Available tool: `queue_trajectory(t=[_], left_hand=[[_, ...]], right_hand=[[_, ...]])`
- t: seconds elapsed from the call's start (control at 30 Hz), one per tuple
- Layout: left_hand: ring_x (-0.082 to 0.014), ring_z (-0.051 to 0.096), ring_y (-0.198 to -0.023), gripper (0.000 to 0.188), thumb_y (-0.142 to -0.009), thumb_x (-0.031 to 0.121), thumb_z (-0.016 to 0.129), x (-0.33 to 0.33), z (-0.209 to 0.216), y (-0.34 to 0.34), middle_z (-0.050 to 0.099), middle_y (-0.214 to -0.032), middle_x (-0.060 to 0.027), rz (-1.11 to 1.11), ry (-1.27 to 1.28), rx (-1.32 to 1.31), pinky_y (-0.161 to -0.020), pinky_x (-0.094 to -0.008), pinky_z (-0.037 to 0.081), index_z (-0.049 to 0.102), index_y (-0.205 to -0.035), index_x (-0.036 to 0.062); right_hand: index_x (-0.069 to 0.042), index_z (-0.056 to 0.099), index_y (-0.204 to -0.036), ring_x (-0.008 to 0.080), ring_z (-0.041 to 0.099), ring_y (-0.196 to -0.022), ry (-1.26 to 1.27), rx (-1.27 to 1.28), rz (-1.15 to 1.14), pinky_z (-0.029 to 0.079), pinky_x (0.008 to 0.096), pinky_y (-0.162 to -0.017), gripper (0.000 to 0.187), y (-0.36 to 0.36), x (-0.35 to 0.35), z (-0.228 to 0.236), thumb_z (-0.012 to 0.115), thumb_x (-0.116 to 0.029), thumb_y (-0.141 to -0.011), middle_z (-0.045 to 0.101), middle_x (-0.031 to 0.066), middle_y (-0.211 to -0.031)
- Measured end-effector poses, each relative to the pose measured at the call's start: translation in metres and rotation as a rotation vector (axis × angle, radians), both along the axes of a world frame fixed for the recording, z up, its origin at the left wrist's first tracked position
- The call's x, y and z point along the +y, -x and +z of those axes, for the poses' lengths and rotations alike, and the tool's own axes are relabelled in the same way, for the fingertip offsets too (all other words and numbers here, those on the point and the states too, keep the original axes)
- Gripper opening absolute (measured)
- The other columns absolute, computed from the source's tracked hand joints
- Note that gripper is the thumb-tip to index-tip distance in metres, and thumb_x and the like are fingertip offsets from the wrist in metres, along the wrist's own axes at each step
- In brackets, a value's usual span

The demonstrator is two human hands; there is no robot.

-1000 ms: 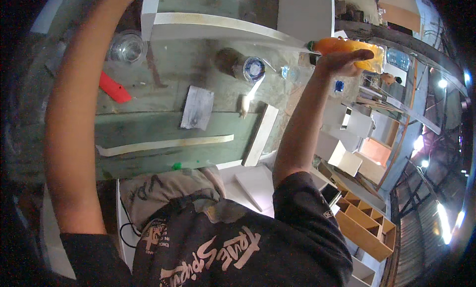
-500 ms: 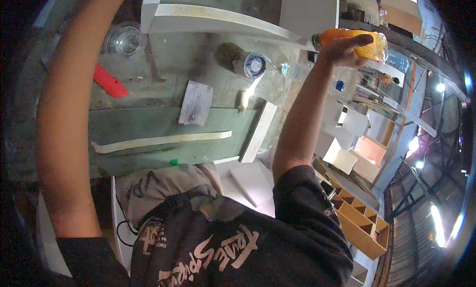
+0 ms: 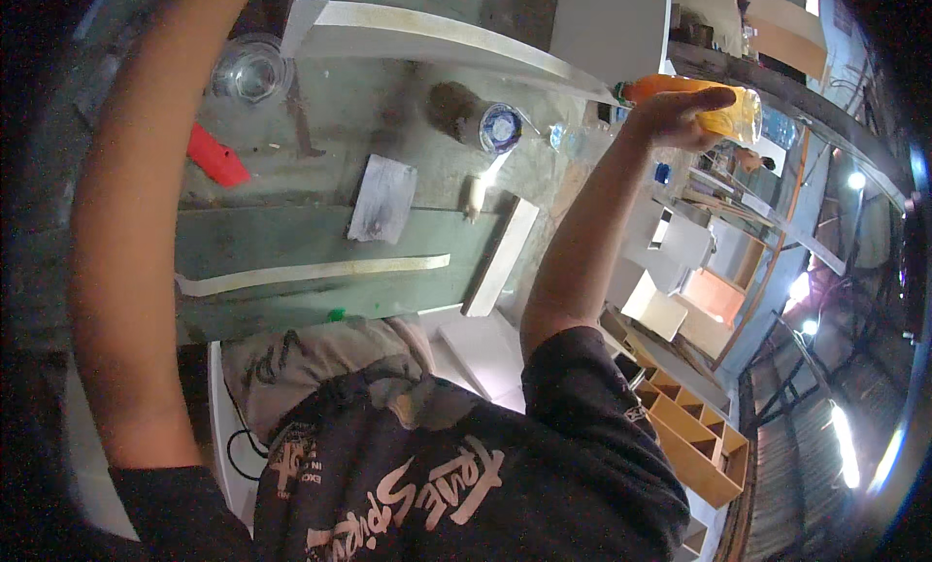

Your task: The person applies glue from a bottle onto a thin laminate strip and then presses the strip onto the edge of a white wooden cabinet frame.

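Observation:
My right hand [image 3: 675, 120] is wrapped round a clear plastic bottle of orange liquid [image 3: 746, 115], held tilted on its side with its green cap toward the left. The hand is raised at the upper right, past the edge of a white panel [image 3: 612, 28]. My left forearm [image 3: 131, 261] runs up the left side and out at the top; its hand is out of the picture. Near that arm are a round clear plastic container [image 3: 254, 72] and a red object [image 3: 218, 159]. A blue-and-white round tub [image 3: 500, 128] stands on the work surface.
A grey rectangular sheet [image 3: 383, 201], a long pale strip [image 3: 320, 274] and a white board [image 3: 502, 258] lie on the green surface. A crumpled cloth [image 3: 316, 363] is close to my body. At the right stands a compartmented wooden case [image 3: 694, 436]. Farther off, a person [image 3: 750, 160] is partly visible.
My right hand, still gripping the bottle, sits slightly lower in the picture. The view has shifted a little; objects on the surface have kept their places.

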State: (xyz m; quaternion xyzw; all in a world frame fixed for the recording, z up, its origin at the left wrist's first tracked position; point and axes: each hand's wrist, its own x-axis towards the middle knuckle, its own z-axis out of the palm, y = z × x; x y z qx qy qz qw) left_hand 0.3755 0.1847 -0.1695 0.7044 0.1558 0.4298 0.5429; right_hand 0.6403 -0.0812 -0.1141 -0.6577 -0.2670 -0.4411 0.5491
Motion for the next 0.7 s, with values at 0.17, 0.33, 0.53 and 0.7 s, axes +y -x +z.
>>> queue_trajectory(t=[0.17, 0.33, 0.53, 0.7], left_hand=[[-0.019, 0.049, -0.124, 0.025, -0.094, 0.009, 0.054, 0.001, 0.001, 0.006, 0.058, -0.123, -0.0062, -0.05, 0.006, 0.009, -0.106, -0.0363, 0.037, 0.061, -0.119, 0.0072], [-0.0173, 0.051, -0.12, 0.026, -0.095, 0.011, 0.054, 0.009, -0.01, 0.002, 0.057, -0.125, -0.0047, -0.105, 0.199, -0.006, -0.103, -0.0356, 0.04, 0.06, -0.12, 0.0083], [-0.0171, 0.051, -0.114, 0.027, -0.096, 0.01, 0.052, -0.009, 0.004, 0.003, 0.055, -0.13, -0.0058, 0.004, 0.107, 0.093, -0.102, -0.0368, 0.04, 0.06, -0.122, 0.0096], [-0.0225, 0.05, -0.127, 0.029, -0.095, 0.01, 0.052, 0.0, -0.01, -0.008, 0.056, -0.13, -0.0098, -0.001, 0.106, -0.008, -0.108, -0.0377, 0.036, 0.061, -0.122, 0.0081]], right_hand=[[0.013, 0.055, -0.12, 0.0263, 0.065, -0.087, -0.134, 0.303, 0.118, 0.056, 0.0366, -0.077, 0.084, 0.041, 0.003, -0.003, 0.067, -0.064, -0.088, 0.066, 0.0206, -0.106], [0.008, 0.04, -0.121, 0.0272, 0.066, -0.071, -0.08, 0.26, 0.428, 0.062, 0.0367, -0.062, 0.091, 0.091, 0.044, -0.014, 0.061, -0.072, -0.084, 0.058, 0.019, -0.096], [0.005, 0.041, -0.121, 0.0262, 0.067, -0.071, -0.126, 0.392, 0.383, 0.061, 0.0349, -0.061, 0.084, 0.074, 0.007, -0.002, 0.064, -0.068, -0.086, 0.06, 0.0186, -0.091], [0.0, 0.045, -0.119, 0.0236, 0.066, -0.079, -0.016, 0.384, 0.728, 0.059, 0.0343, -0.069, 0.065, 0.163, 0.058, -0.009, 0.066, -0.055, -0.092, 0.061, 0.0154, -0.093]])
